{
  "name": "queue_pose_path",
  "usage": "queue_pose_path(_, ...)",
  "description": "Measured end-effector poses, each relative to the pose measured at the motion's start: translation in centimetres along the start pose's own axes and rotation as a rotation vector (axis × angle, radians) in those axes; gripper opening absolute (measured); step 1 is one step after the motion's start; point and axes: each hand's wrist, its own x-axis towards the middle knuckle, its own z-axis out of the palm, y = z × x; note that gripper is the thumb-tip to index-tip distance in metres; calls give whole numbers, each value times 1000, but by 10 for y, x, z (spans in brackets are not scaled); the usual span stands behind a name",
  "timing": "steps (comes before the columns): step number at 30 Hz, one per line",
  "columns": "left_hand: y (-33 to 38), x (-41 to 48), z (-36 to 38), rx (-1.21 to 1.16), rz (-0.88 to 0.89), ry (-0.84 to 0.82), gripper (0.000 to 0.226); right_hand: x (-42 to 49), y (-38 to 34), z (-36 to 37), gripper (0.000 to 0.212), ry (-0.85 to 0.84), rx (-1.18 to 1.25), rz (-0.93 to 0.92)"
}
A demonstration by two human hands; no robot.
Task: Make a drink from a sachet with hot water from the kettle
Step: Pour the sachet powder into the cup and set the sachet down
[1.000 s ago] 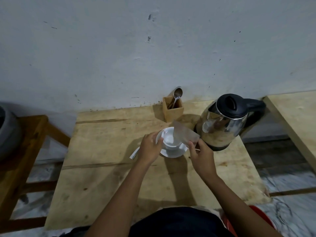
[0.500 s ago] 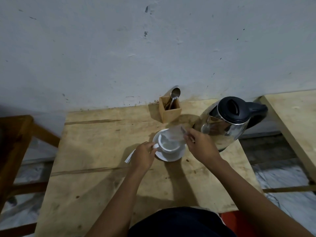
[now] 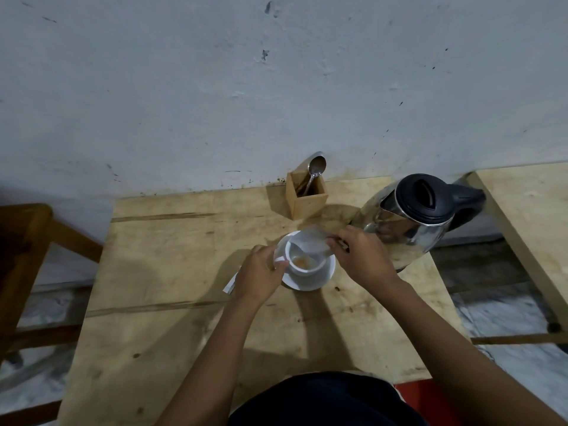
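Note:
A white cup (image 3: 304, 269) stands on a white saucer (image 3: 322, 279) in the middle of the wooden table (image 3: 172, 265). Brown powder lies in the bottom of the cup. My right hand (image 3: 361, 256) pinches a pale sachet (image 3: 310, 242), tipped mouth-down over the cup. My left hand (image 3: 259, 276) grips the cup's handle side at the saucer's left rim. A steel kettle (image 3: 408, 229) with a black lid stands just right of my right hand.
A small wooden holder (image 3: 307, 198) with a metal spoon (image 3: 316, 169) stands against the wall behind the cup. A white paper strip (image 3: 230, 285) pokes out under my left hand. A second table (image 3: 534, 216) lies to the right, a wooden frame (image 3: 27, 256) to the left.
My right hand has lifted the sachet from beside the cup and tipped it over; brown powder now lies in the cup. My left hand stays at the cup's handle.

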Motion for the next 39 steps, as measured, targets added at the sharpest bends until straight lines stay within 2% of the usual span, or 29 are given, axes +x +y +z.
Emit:
queue_pose_path(4, 18, 15, -6, 58, 108, -8, 45, 8, -2, -5, 22, -83, 3, -60)
queue_pose_path(8, 28, 32, -4, 57, 76, -48, 19, 11, -7, -11, 21, -77, -6, -109)
queue_pose_path(10, 29, 35, -3, 34, 57, -48, 17, 10, -10, -11, 21, -68, -5, -110)
queue_pose_path(16, 22, 34, -3, -21, 56, -32, 19, 9, 0, -10, 17, -131, 172, 114)
queue_pose_path(24, 19, 32, -3, -5, 68, 7, 18, 8, -6, -1, 13, -32, 289, 250)
queue_pose_path(34, 25, 27, 0, -29, 73, 61, 17, -1, -9, 7, 11, 82, 378, 284)
queue_pose_path(39, 25, 25, 0, -16, 80, 80, 18, -1, -8, 7, 11, 56, 379, 316)
